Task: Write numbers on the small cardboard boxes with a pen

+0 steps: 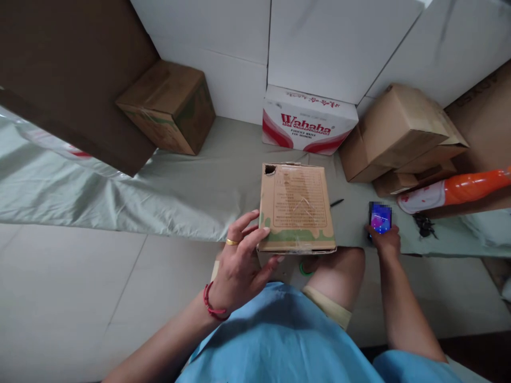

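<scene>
Left hand (243,260): rests at the 8 o'clock corner of the carton (297,205), half-spread, with index fingertip (265,232) on top and thumb by the near edge; gripping or only steadying, cannot tell.
Right hand (385,239): between 3 and 4 o'clock of the carton, curled round the near end of the phone (381,215).
Phone: lit, screen up, 3 o'clock of the carton; lying on the cloth (223,175) or slightly raised, cannot tell.
Carton: at the cloth's near edge, before the body, printed face up; torn into a hole (270,169) at the 11 o'clock corner.
Carton, done: looks closed, with tape (307,199) across the top; contents unseen.
Carton, left: cannot tell in full; probably early or paused, to judge by the light touch and the other hand being busy with the phone.
Pen (337,202): just beside the carton at 3 o'clock, loose.
Keys (425,226): beyond the phone, at 3 o'clock.
Bottle (463,189): orange, on its side, 3 o'clock.
Water box (309,125): behind the carton, 12 o'clock.
Brown boxes (399,133): stacked at 2 o'clock.
Camo box (167,106): well apart, 10 o'clock.
</scene>
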Demonstrator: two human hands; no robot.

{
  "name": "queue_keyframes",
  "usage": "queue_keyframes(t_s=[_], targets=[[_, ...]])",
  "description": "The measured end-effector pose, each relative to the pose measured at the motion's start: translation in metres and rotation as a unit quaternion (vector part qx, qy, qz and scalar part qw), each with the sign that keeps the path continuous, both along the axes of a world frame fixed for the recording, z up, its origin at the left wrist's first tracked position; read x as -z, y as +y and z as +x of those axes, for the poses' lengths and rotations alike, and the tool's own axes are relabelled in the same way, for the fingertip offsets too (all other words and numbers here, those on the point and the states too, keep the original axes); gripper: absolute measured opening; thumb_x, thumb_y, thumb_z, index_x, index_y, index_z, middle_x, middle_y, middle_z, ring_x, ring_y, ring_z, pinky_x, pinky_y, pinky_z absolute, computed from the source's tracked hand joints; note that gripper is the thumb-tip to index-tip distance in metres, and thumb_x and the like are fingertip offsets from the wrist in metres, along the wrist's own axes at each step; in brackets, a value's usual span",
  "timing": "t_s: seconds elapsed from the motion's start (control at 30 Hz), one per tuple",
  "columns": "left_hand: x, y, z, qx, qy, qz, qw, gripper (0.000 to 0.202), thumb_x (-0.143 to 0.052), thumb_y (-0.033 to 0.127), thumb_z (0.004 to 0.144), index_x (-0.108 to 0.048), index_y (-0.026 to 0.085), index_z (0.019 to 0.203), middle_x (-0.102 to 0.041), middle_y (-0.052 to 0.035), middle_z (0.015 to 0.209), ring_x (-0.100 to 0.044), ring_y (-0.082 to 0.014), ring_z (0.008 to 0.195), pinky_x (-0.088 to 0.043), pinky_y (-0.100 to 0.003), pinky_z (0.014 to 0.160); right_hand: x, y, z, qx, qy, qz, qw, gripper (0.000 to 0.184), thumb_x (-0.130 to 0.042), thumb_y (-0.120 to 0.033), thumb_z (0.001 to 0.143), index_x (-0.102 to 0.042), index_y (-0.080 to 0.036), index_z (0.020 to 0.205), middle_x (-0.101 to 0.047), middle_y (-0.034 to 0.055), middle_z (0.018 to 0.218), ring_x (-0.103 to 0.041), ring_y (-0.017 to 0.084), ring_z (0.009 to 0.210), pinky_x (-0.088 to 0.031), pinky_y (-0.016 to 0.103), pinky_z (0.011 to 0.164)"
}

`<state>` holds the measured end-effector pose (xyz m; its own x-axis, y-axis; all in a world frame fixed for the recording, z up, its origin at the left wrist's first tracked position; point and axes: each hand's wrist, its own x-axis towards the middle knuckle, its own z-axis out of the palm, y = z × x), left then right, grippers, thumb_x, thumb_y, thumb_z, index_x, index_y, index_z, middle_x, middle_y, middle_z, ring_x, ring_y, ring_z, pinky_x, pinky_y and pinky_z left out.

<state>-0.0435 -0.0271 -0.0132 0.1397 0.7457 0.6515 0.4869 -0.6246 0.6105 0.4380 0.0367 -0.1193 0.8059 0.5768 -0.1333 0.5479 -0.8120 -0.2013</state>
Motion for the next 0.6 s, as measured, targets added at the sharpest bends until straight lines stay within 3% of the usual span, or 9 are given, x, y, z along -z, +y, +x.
queue_keyframes(t_s=[0.13,0.27,0.37,0.47,0.53,0.6], targets=[[0.004,0.002,-0.002,0.013,-0.015,-0.008,1.000,0.055,-0.077,0.024,0.097,-0.052,0.023,0.146,-0.054,-0.0206,0.149,-0.058,-0.0337,0.144,-0.066,-0.047,0.101,-0.009,0.003,-0.007,0.017,0.009,-0.018,1.000,0.109,-0.083,-0.060,0.074,-0.047,-0.005,0.160,-0.056,0.0399,0.150,-0.058,0.052,0.143,-0.048,0.061,0.117],[0.007,0.004,-0.008,0.022,-0.022,-0.001,1.000,0.053,-0.075,0.028,0.100,-0.052,0.025,0.148,-0.050,-0.0211,0.155,-0.056,-0.0349,0.147,-0.067,-0.045,0.098,-0.019,0.005,-0.017,-0.013,0.005,0.017,1.000,0.091,-0.083,-0.057,0.075,-0.062,-0.007,0.148,-0.049,0.0388,0.157,-0.042,0.054,0.154,-0.041,0.067,0.121],[0.013,0.003,-0.024,0.020,-0.024,0.010,0.999,0.052,-0.072,0.030,0.102,-0.053,0.029,0.150,-0.050,-0.0187,0.157,-0.057,-0.0340,0.147,-0.066,-0.043,0.096,-0.025,0.013,-0.034,-0.099,0.031,0.083,0.991,0.072,-0.072,-0.053,0.085,-0.066,-0.010,0.142,-0.059,0.0304,0.151,-0.056,0.041,0.145,-0.045,0.058,0.121],[0.022,-0.002,-0.049,-0.021,-0.034,0.011,0.999,0.049,-0.069,0.031,0.104,-0.055,0.032,0.151,-0.054,-0.0151,0.156,-0.059,-0.0316,0.143,-0.063,-0.042,0.099,-0.026,0.027,-0.068,-0.225,0.155,0.156,0.949,0.064,-0.067,-0.061,0.089,-0.071,-0.013,0.131,-0.074,0.0214,0.129,-0.071,0.031,0.120,-0.054,0.050,0.111],[0.029,-0.008,-0.066,-0.071,-0.058,-0.004,0.996,0.042,-0.066,0.039,0.105,-0.057,0.032,0.146,-0.059,-0.0140,0.151,-0.061,-0.0318,0.139,-0.060,-0.045,0.102,-0.024,0.037,-0.100,-0.288,0.276,0.196,0.896,0.068,-0.071,-0.070,0.086,-0.073,-0.015,0.125,-0.076,0.0182,0.121,-0.072,0.028,0.112,-0.056,0.050,0.105],[0.035,-0.017,-0.081,-0.124,-0.105,-0.060,0.985,0.042,-0.059,0.056,0.106,-0.060,0.030,0.140,-0.064,-0.0144,0.142,-0.063,-0.0330,0.133,-0.059,-0.049,0.100,-0.020,0.045,-0.135,-0.310,0.379,0.210,0.846,0.072,-0.075,-0.074,0.083,-0.072,-0.018,0.128,-0.076,0.0149,0.121,-0.071,0.026,0.112,-0.058,0.049,0.103]])
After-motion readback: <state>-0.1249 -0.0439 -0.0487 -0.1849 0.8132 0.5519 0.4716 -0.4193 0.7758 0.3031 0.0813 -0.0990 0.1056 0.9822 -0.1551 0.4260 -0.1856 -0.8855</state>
